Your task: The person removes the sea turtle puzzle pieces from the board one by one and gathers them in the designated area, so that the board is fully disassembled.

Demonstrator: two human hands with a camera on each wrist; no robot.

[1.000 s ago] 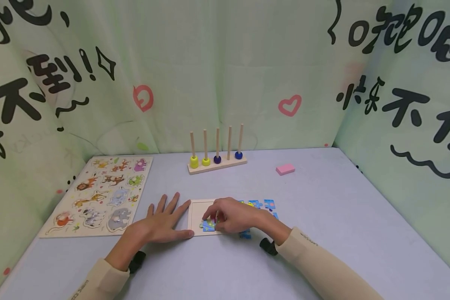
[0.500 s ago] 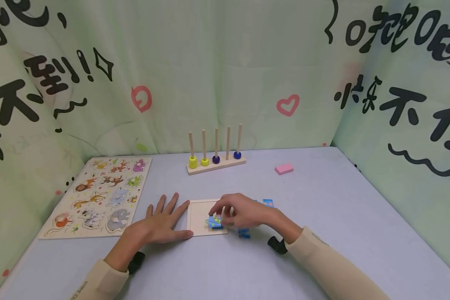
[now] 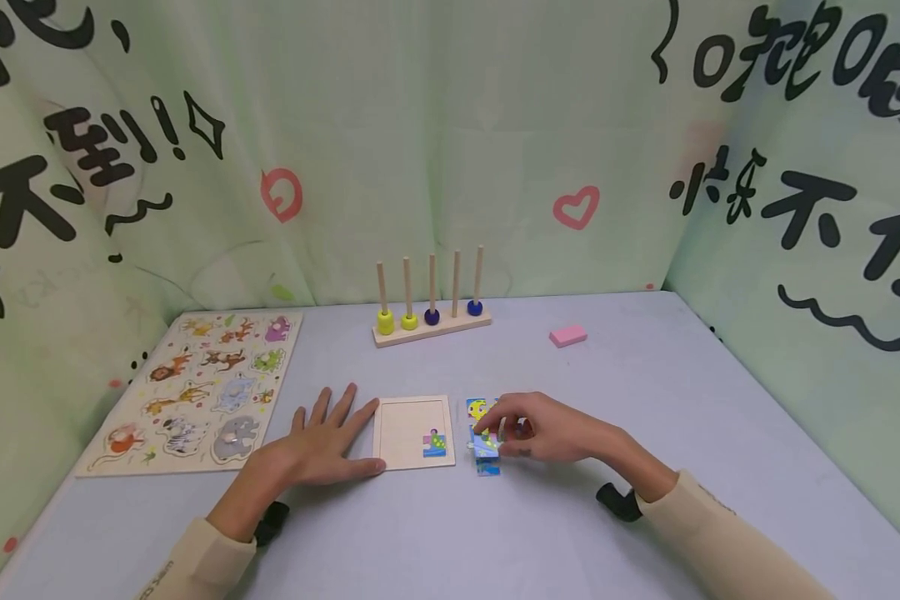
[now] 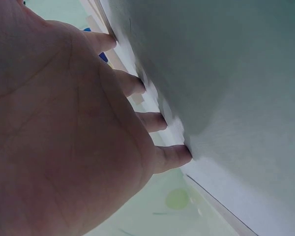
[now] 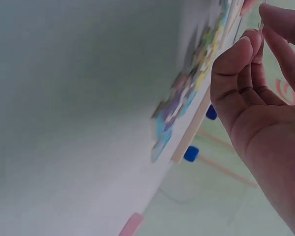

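Note:
My left hand (image 3: 322, 450) lies spread flat on the table, its index finger and thumb at the left edge of a wooden puzzle tray (image 3: 401, 425). One jigsaw piece (image 3: 434, 443), blue and green with a purple patch, sits in the tray's lower right corner. To the right of the tray, my right hand (image 3: 543, 429) pinches a blue jigsaw piece (image 3: 485, 447) between thumb and fingers, over other loose pieces. In the right wrist view the fingertips nearly meet, with only a thin edge between them. The left wrist view shows the palm and fingertips of the left hand.
Loose jigsaw pieces (image 5: 174, 105) lie beside the right hand, partly hidden by it in the head view. An animal puzzle board (image 3: 210, 392) lies at left. Behind stand a peg stacker (image 3: 431, 329) with yellow and blue beads and a pink block (image 3: 567, 336).
My right hand has moved right from over the tray, carrying the blue jigsaw piece to the loose ones. The piece in the tray's corner now shows. The left hand stays put.

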